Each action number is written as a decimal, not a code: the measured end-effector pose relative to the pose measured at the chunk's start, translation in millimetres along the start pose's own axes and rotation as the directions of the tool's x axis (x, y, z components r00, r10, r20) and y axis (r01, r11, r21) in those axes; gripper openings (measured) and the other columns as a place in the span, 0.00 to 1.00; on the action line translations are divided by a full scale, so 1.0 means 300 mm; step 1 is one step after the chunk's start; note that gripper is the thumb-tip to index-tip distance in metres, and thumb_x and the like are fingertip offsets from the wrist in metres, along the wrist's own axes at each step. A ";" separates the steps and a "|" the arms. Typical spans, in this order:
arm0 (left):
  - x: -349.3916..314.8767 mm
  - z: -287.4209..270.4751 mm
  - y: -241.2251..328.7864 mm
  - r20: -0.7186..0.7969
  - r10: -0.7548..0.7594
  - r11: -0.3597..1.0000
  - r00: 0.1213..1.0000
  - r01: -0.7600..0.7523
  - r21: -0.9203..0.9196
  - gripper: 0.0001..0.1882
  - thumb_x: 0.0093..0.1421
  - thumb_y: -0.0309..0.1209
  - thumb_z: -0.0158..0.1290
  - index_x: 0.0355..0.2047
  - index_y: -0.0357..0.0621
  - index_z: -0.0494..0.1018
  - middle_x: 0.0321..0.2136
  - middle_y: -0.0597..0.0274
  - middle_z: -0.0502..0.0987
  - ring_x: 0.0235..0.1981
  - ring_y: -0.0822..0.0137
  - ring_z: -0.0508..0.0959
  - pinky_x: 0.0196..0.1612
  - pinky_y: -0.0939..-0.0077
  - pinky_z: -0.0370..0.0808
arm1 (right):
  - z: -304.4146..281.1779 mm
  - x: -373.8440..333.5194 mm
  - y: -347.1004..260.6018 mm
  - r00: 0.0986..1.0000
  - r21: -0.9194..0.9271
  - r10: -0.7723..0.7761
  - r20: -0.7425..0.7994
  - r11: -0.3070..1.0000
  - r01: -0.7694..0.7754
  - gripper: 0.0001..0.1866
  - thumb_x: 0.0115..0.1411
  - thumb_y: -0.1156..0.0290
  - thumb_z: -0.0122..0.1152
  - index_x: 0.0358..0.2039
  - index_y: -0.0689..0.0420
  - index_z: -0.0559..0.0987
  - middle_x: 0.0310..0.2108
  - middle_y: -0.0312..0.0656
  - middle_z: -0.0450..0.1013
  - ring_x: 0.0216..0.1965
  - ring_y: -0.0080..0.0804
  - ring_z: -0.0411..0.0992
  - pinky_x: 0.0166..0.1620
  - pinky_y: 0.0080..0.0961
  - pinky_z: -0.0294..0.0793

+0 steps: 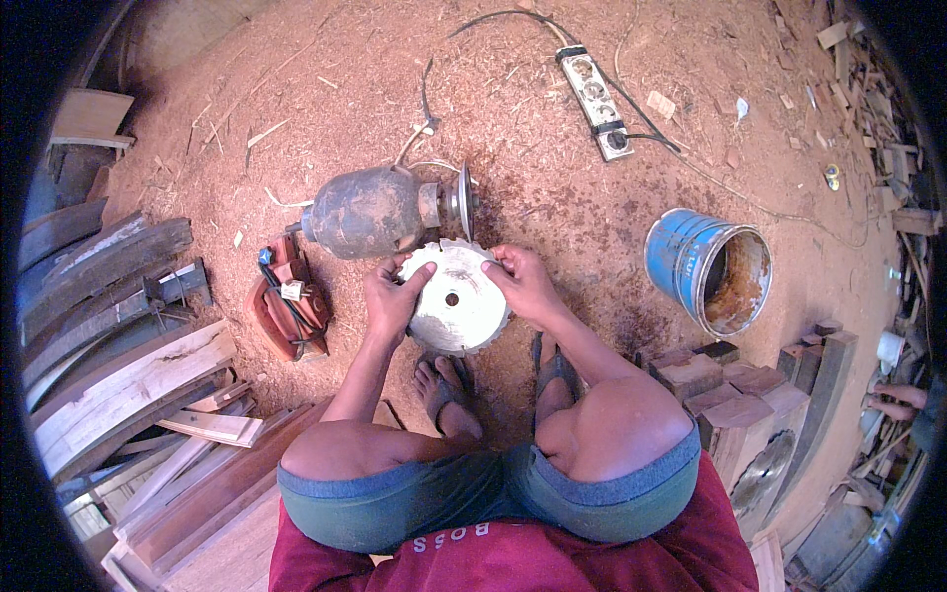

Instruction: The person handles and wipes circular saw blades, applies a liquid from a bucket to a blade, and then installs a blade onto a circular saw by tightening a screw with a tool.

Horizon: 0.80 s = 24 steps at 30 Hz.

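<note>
A circular saw blade (pixel 457 326), silvery with a toothed rim and a small centre hole, is held flat between my two hands above my feet. My left hand (pixel 391 296) grips its left edge, thumb on top. On the right edge my right hand (pixel 526 284) pinches it, thumb on the face and fingers partly hidden beneath. Just beyond the blade lies a dusty electric motor (pixel 365 209) with a thin grinding disc (pixel 466 204) on its shaft, standing edge-on. The blade's far teeth are close to the disc; I cannot tell whether they touch.
A red power tool (pixel 286 308) with a black cord lies left of my hands. At right, a rusty blue bucket (pixel 681 259) rests on the sawdust-covered ground. A power strip (pixel 595 104) lies beyond. Planks (pixel 138 395) fill the left; another saw blade (pixel 765 470) leans on wood blocks at right.
</note>
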State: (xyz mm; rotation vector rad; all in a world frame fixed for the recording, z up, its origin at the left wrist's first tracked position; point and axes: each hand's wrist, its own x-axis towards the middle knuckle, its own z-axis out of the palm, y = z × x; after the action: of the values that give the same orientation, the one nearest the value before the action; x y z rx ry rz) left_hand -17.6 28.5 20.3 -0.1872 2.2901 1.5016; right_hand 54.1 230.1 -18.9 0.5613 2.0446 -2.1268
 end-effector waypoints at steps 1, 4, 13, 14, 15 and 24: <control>-0.003 0.001 0.010 0.005 -0.020 1.000 1.000 0.020 0.017 0.22 0.53 0.32 0.66 0.43 0.28 0.76 0.27 0.56 0.80 0.25 0.73 0.76 0.29 0.77 0.73 | -0.002 0.001 0.004 1.000 -0.002 0.002 0.001 1.000 -0.002 0.12 0.61 0.71 0.60 0.40 0.66 0.76 0.31 0.45 0.78 0.32 0.28 0.76 0.37 0.27 0.75; -0.007 0.001 0.016 -0.001 -0.007 1.000 1.000 0.007 -0.003 0.21 0.53 0.31 0.66 0.42 0.28 0.76 0.27 0.57 0.80 0.25 0.73 0.76 0.29 0.77 0.73 | -0.002 0.005 0.015 1.000 -0.001 0.000 0.004 1.000 0.000 0.12 0.61 0.70 0.60 0.40 0.66 0.76 0.31 0.45 0.78 0.32 0.28 0.76 0.37 0.28 0.75; -0.015 0.002 0.032 -0.015 -0.007 1.000 1.000 0.007 0.000 0.20 0.53 0.32 0.66 0.41 0.30 0.76 0.27 0.57 0.80 0.26 0.73 0.77 0.30 0.78 0.73 | 0.003 -0.006 -0.018 1.000 0.030 0.008 0.003 1.000 -0.008 0.11 0.62 0.71 0.59 0.40 0.66 0.76 0.30 0.42 0.77 0.31 0.25 0.75 0.35 0.27 0.74; -0.014 0.003 0.030 -0.014 -0.006 1.000 1.000 0.006 -0.001 0.20 0.53 0.32 0.66 0.41 0.30 0.76 0.27 0.57 0.80 0.26 0.73 0.77 0.30 0.78 0.73 | 0.003 -0.008 -0.023 1.000 0.029 0.009 -0.010 1.000 -0.009 0.10 0.62 0.72 0.59 0.40 0.66 0.76 0.30 0.41 0.77 0.31 0.24 0.74 0.35 0.27 0.73; -0.013 0.002 0.027 -0.016 -0.007 1.000 1.000 0.007 0.004 0.20 0.53 0.31 0.66 0.41 0.30 0.76 0.27 0.57 0.80 0.26 0.73 0.77 0.30 0.78 0.73 | 0.004 -0.008 -0.027 1.000 0.030 0.009 -0.009 1.000 -0.008 0.10 0.62 0.72 0.59 0.40 0.66 0.76 0.30 0.41 0.77 0.31 0.24 0.74 0.35 0.27 0.73; -0.017 0.005 0.032 -0.020 -0.017 1.000 1.000 0.017 -0.008 0.20 0.53 0.31 0.66 0.42 0.31 0.76 0.27 0.59 0.80 0.24 0.75 0.75 0.28 0.79 0.72 | -0.002 0.002 -0.008 1.000 0.011 0.010 -0.006 1.000 -0.010 0.12 0.61 0.71 0.60 0.39 0.67 0.77 0.32 0.46 0.78 0.33 0.28 0.75 0.38 0.28 0.75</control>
State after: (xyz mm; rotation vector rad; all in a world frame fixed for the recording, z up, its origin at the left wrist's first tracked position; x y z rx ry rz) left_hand -15.6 33.3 30.2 -0.2247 2.2928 1.5065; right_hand 52.9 231.0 -16.9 0.5798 2.0296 -2.1349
